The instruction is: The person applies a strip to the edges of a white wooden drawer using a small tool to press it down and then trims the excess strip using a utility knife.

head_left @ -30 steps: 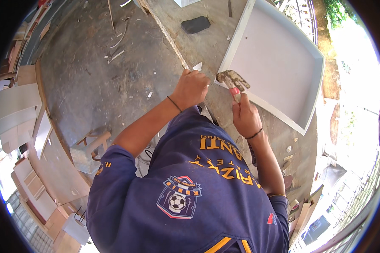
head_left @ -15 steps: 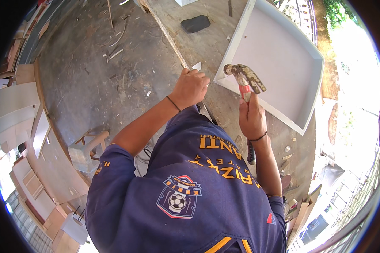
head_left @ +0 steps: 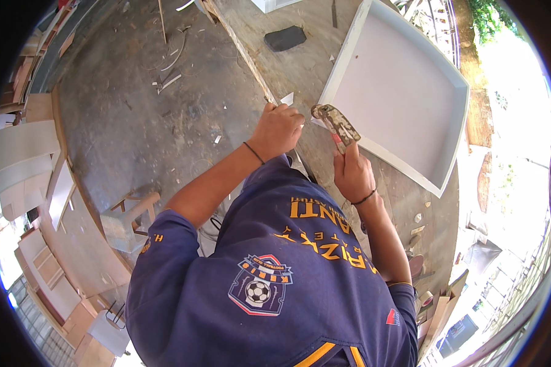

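My right hand [head_left: 355,177] is closed round the handle of a claw hammer [head_left: 340,125]. The hammer's worn, paint-flecked head points up and left, over the near corner of a white tray-like panel [head_left: 404,92] with a raised rim. Left of it, my left hand [head_left: 280,130] is closed in a fist at the edge of the wooden worktable [head_left: 324,162]. Whatever its fingers pinch is mostly hidden; only a small pale bit shows at the fingertips. A white triangular scrap [head_left: 287,98] lies just beyond the knuckles.
A dark flat piece [head_left: 285,38] lies on the worktable's far part. Offcuts litter the concrete floor [head_left: 134,110] at left, where a small stool [head_left: 128,229] stands. Pale cabinet parts [head_left: 24,150] line the far left. Tape and board pieces [head_left: 438,315] sit at lower right.
My right hand has brought the hammer left and nearer, closer to my left hand, and the hammer head has turned. My left hand stays in nearly the same place, still closed.
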